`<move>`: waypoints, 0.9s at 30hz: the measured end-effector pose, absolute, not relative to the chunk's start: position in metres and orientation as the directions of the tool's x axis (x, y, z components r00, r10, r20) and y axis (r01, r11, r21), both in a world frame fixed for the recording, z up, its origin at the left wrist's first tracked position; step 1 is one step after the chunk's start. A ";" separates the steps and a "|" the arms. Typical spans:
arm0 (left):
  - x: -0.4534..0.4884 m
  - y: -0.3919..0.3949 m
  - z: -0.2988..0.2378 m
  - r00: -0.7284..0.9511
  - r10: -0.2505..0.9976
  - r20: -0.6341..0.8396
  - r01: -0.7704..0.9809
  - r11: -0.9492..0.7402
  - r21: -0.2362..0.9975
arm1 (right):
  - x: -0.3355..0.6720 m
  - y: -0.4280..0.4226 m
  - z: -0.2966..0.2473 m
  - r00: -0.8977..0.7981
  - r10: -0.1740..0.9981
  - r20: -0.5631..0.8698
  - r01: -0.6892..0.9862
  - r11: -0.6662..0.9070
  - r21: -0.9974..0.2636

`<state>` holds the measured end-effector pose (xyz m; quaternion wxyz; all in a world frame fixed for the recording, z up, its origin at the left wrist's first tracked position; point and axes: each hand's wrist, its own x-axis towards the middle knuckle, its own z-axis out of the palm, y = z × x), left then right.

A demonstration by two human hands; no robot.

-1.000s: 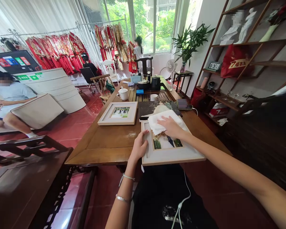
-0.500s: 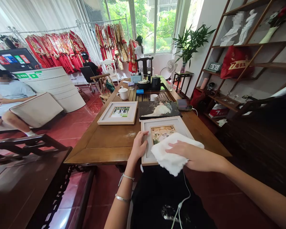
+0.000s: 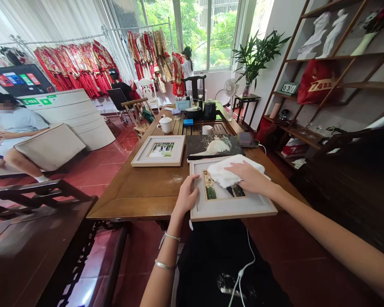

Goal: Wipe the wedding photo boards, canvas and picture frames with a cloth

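A white picture frame (image 3: 233, 211) with a photo inside lies at the table's near edge. My left hand (image 3: 187, 196) grips its left side, thumb on the front and the other fingers round the edge. With my right hand (image 3: 248, 175) I press a white cloth (image 3: 222, 172) onto the glass, over the upper part of the photo. The lower strip of the photo shows below the cloth. Just behind lies a dark photo panel (image 3: 213, 147) with a white dress pictured on it. A second picture frame (image 3: 160, 151) lies flat to the left.
On the wooden table (image 3: 141, 187) stand a white lidded teapot (image 3: 165, 124), a white cup (image 3: 207, 129) and a blue box (image 3: 188, 122). A dark wooden chair (image 3: 28, 226) is at the left. Shelves (image 3: 339, 59) line the right wall. A seated person (image 3: 16, 128) is far left.
My right hand has moved the cloth up and away from me across the glass, uncovering the frame's lower right part. My left hand has stayed on the left edge.
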<state>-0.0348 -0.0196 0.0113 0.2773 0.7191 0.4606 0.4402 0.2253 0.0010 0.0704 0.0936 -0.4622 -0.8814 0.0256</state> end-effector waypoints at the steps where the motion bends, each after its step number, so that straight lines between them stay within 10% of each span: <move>1: -0.035 -0.020 0.011 0.186 0.906 0.379 0.418 -0.423 0.804 | 0.218 0.009 0.069 -0.542 0.824 0.167 0.818 0.563 -0.120; 27: -0.035 -0.017 0.010 0.222 0.870 0.440 0.435 -0.492 0.754 | 0.206 -0.096 0.117 -0.853 0.512 -0.104 0.504 0.753 -0.423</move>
